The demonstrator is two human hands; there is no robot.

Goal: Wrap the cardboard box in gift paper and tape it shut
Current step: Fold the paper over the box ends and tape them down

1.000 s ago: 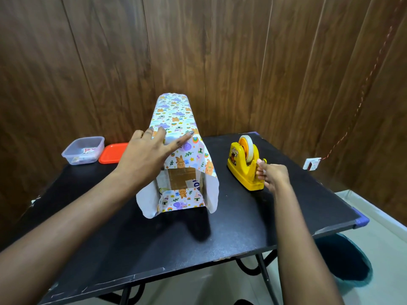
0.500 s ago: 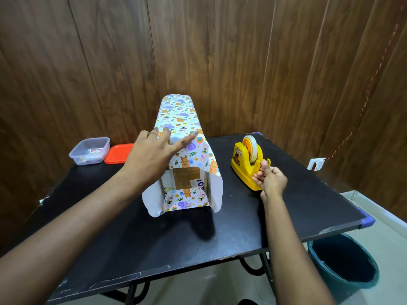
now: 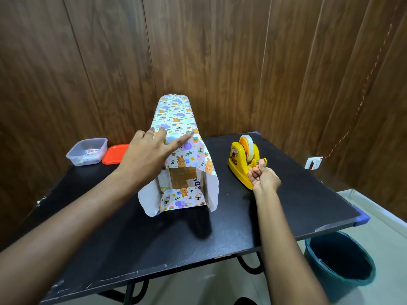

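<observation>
Likely springy, the gift paper wants flat pressure: left hand fingers spread atop it; right hand fingers curl at the dispenser, tape unseen.

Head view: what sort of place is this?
Probably a corner of a plain indoor room used as a makeshift craft spot, not a workshop: wood-panelled walls, a small black table with a yellow tape dispenser and a half-wrapped box, and a teal bucket on the floor.

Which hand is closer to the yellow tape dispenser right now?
The right. The right hand is at the near end of the tape dispenser; the left hand rests on the gift paper, off to the dispenser's left.
</observation>
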